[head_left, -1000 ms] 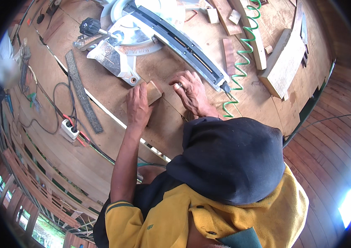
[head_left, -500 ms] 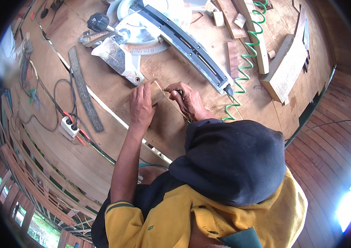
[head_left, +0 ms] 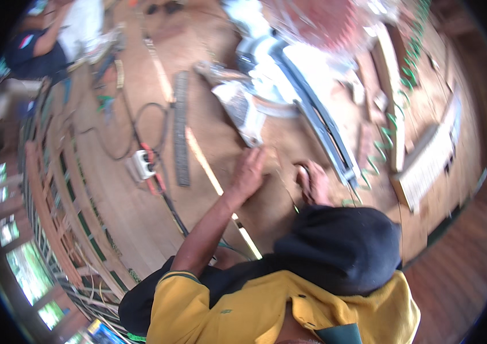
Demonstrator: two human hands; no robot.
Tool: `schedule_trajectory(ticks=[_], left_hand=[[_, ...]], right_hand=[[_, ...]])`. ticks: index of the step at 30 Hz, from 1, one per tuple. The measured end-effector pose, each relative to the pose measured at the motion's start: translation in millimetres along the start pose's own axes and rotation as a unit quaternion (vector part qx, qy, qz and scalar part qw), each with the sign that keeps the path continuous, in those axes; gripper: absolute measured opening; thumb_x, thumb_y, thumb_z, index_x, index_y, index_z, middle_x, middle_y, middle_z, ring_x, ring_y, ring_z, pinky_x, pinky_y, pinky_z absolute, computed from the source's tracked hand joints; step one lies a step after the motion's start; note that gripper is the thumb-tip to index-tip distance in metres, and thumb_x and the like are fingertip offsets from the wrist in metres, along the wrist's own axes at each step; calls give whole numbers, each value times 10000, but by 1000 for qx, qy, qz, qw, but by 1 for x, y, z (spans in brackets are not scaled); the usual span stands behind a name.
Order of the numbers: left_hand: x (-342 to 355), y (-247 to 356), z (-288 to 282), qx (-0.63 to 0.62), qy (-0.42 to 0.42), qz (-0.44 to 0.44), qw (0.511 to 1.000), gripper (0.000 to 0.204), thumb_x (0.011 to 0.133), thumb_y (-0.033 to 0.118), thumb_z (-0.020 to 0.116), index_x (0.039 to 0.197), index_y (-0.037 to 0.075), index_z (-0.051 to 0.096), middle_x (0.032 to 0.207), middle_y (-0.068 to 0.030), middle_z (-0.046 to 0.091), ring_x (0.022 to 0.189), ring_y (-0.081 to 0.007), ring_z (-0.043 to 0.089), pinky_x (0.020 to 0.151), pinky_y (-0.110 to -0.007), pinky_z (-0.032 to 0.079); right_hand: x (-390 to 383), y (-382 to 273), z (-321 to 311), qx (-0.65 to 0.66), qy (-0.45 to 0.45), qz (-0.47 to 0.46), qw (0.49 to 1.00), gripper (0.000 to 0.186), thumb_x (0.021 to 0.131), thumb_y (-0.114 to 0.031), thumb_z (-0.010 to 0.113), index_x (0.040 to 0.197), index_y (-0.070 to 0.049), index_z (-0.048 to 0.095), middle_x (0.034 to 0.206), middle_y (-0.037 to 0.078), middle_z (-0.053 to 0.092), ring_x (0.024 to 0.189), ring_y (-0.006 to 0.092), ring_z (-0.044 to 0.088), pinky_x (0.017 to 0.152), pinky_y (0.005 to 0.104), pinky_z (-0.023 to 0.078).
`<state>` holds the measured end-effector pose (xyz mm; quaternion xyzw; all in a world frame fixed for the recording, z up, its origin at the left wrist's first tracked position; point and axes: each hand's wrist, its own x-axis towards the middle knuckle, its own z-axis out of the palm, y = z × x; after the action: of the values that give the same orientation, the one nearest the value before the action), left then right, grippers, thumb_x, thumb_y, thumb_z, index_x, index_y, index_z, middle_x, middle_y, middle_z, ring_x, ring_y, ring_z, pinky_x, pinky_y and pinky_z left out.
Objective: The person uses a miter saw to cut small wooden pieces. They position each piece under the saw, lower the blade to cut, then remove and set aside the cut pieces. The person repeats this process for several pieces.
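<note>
My left hand point(head_left: 248, 175) is closed over a small wooden block point(head_left: 272, 157) on the wooden work surface point(head_left: 117, 200), its fingertips near the base of the metal mitre saw point(head_left: 243, 114). My right hand point(head_left: 314, 184) is a short way to the right, fingers curled round something small that blur hides, beside the saw's long dark rail point(head_left: 318, 120). A dark cloth point(head_left: 341, 246) over my right side covers that forearm.
A red circular blade point(head_left: 318, 17) sits at the back. A green coiled hose point(head_left: 389, 129) and timber offcuts point(head_left: 421, 160) lie right. A power strip point(head_left: 143, 166) with cables and a dark strip point(head_left: 181, 129) lie left. Another person point(head_left: 42, 51) is at upper left.
The view has swung and blurred, so the bench sits lower and further right, revealing the blade and more of the other person. My hands remain close together at the block.
</note>
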<state>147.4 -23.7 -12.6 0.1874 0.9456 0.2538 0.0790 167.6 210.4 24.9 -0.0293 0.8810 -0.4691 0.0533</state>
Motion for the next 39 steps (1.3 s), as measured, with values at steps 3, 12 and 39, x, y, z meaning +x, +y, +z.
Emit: schedule_trajectory(ticks=[3,12,39], left_hand=[[14,-3,-56,-91,-41,-66,993,889,766,278,905,1486,-11,473,1354,-252,571,1275,-427,559,1056,-486,488],[42,-279,-210,212,173,-146,951,693,701,199,932,1307,47,633,1160,-186,709,1106,-397,658,983,-494,515],[-21,189,-257,-283,627,446,573,439,968,286,707,1294,19,583,1189,-114,661,1259,-203,584,1032,-464,481]], right_hand=[[-4,-7,-8,48,-26,48,997,243,1055,-219,496,1139,-95,689,720,72,628,746,301,637,745,443,492],[-20,19,13,-17,-53,27,998,187,1009,-143,634,1178,-97,699,941,170,697,850,336,704,758,442,539],[16,21,-153,40,102,135,985,247,990,-209,671,1159,-35,719,870,103,748,802,174,736,737,364,580]])
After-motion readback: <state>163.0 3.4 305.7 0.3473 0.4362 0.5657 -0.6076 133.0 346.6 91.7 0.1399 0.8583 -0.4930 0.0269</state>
